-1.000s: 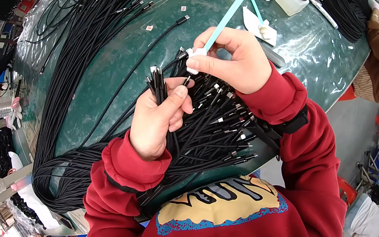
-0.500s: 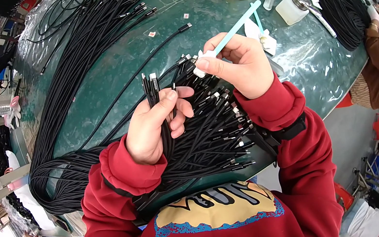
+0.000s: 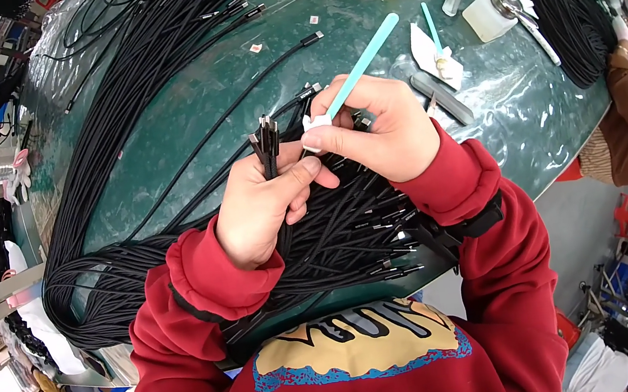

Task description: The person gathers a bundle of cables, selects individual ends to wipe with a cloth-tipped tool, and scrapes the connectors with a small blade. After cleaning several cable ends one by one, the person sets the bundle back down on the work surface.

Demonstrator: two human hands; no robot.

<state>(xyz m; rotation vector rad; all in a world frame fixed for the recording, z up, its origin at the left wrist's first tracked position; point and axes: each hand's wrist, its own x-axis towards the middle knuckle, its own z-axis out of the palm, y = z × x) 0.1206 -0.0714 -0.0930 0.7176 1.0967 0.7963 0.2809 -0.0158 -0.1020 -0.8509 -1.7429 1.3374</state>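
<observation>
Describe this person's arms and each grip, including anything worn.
Both red fabric sleeves end in bunched cuffs. Behind the cuffs, a black strap crosses the right sleeve and a black band the left. The left grip and right grip are ungloved.

A small bundle of black cables (image 3: 266, 145) is held in the left hand (image 3: 254, 205), its connector ends clustered just above the thumb and pointed away from the person. A flat turquoise stick (image 3: 365, 63) is gripped in the right hand (image 3: 379, 131), slanted outward; a white wad (image 3: 312, 125) is pinched at its lower end (contact with a connector cannot be made out), near the left thumb.
</observation>
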